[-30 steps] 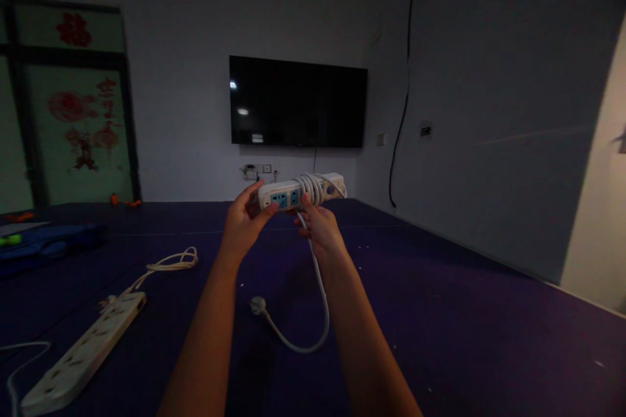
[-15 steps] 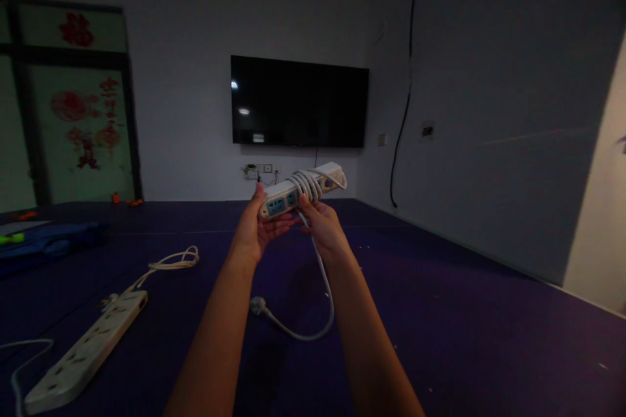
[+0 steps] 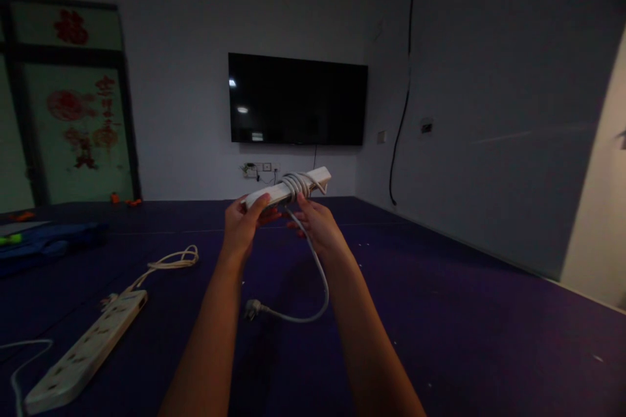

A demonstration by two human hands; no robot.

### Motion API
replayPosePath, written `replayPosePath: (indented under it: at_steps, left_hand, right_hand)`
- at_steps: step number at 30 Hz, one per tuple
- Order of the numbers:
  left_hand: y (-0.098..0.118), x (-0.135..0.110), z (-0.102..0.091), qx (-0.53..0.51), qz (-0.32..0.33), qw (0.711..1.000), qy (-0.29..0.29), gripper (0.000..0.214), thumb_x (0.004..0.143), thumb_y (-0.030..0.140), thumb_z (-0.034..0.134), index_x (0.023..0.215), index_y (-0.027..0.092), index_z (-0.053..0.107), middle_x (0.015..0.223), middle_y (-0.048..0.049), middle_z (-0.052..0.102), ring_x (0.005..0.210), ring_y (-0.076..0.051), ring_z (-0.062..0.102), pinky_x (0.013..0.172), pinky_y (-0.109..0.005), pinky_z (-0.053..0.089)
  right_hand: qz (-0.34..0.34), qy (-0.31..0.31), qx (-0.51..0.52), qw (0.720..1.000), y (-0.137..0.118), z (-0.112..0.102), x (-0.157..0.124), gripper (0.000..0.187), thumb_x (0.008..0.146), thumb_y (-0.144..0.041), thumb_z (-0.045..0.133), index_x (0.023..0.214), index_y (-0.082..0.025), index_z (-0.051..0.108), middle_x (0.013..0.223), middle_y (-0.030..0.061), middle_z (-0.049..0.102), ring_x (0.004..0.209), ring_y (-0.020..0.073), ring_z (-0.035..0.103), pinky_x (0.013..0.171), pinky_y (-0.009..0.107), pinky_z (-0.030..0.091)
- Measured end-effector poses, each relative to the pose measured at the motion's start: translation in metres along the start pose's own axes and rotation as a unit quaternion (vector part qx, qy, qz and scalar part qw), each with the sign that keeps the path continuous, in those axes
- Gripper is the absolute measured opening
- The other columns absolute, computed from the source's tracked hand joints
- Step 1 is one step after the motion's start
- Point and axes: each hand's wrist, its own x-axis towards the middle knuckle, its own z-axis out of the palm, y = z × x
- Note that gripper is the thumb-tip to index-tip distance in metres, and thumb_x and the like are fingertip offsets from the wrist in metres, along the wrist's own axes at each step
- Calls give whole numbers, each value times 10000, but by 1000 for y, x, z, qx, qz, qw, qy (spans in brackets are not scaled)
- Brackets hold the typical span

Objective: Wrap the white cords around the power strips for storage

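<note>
Both hands hold up a white power strip (image 3: pixel 268 195), its own cord (image 3: pixel 295 186) wound several times around its middle. My left hand (image 3: pixel 240 221) grips the near left end, thumb along the side. With thumb against the coils, my right hand (image 3: pixel 315 221) closes around the middle of the strip. From the coils a loose length of cord loops down, ending in a plug (image 3: pixel 254 309) that hangs lower left. The socket face is turned out of sight. On the floor to the left lies a second, longer power strip (image 3: pixel 88 348) with a loosely bundled cord (image 3: pixel 173 262).
The floor (image 3: pixel 464 313) is dark purple with small white scraps. Blue cloth (image 3: pixel 53 239) lies at the far left, and another white cord (image 3: pixel 24 358) enters at the left edge. A television (image 3: pixel 298 101) hangs on the far wall; a black cable (image 3: pixel 402 124) dangles along the right wall.
The held strip has rolled so its blue sockets no longer show, and it has shifted slightly left. The plug has swung a little left, and my left thumb now lies over the strip.
</note>
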Motion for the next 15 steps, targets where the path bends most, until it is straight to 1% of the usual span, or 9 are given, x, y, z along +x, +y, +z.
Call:
replayPosePath:
  at_steps: [3,5,7,10,13,15]
  left_hand:
    - [0,2,-5,6,12,1000,-10,422,514,343,792,804,92,614,730,-53,677,584,-176,658,617,-336,583]
    - [-1,2,-8,15,21,1000,-17,415,524,346,788,804,97,609,710,-45,666,585,-173,654,622,-335,582]
    - [-1,2,-10,38,37,998,-32,422,541,352,780,836,100,614,732,-47,665,610,-170,652,635,-327,578]
    - [-2,1,-14,97,72,990,-73,441,552,329,778,902,108,626,826,-62,669,682,-166,649,660,-285,562]
    - [0,1,-20,165,102,975,-110,431,563,291,772,940,135,635,901,-67,665,727,-151,636,651,-225,529]
    - [1,1,-23,198,109,966,-128,437,578,292,760,971,153,628,945,-70,660,747,-151,629,649,-221,515]
  right_hand:
    - [28,6,15,999,-3,2,-1,285,812,-439,572,813,-154,583,616,64,678,383,78,493,322,160,233]
    - [26,7,31,999,-4,3,-1,285,808,-439,578,788,-155,586,611,68,674,375,68,457,322,159,212]
    - [22,4,43,999,-4,3,-1,307,794,-459,587,772,-153,600,613,74,670,385,68,448,323,163,206]
    - [27,15,46,998,-4,3,-2,359,755,-509,608,767,-151,621,619,80,663,422,88,479,326,176,233]
    - [30,26,48,998,-3,2,-3,397,703,-538,645,781,-149,625,639,73,657,462,102,520,332,181,252]
    - [30,32,52,998,-4,2,-3,412,679,-539,666,790,-145,621,642,58,645,472,100,532,331,177,252]
